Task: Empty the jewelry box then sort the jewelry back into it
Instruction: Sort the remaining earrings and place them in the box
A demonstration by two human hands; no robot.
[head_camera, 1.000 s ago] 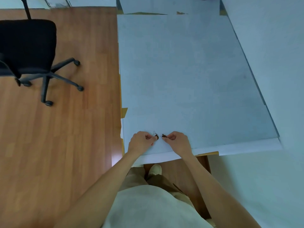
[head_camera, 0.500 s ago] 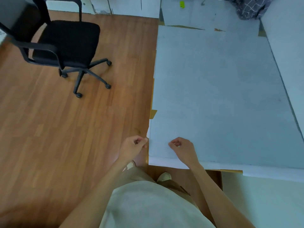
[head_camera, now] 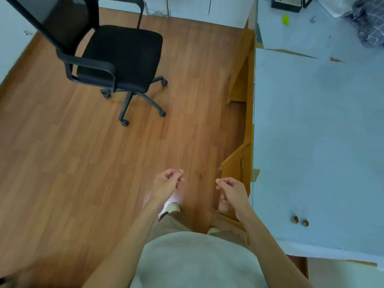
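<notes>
Two small gold-coloured jewelry pieces (head_camera: 299,221) lie side by side on the pale blue table top (head_camera: 315,142), near its front edge. Both hands hang over the wooden floor, left of the table and apart from the pieces. My left hand (head_camera: 168,182) has loosely curled fingers with nothing visible in them. My right hand (head_camera: 231,191) is curled the same way and looks empty, close to the table's left edge. A black box (head_camera: 286,4), cut off by the frame, stands at the table's far end.
A black office chair (head_camera: 116,57) stands on the floor at the far left. A small green object (head_camera: 285,19) and a dark checked cloth (head_camera: 367,28) lie at the table's far end. Wooden drawer fronts (head_camera: 239,163) show under the table's left side.
Both hands pinched small dark pieces on the table a second ago. They have let go and drawn left, off the table, over the floor. The view has swung left.
</notes>
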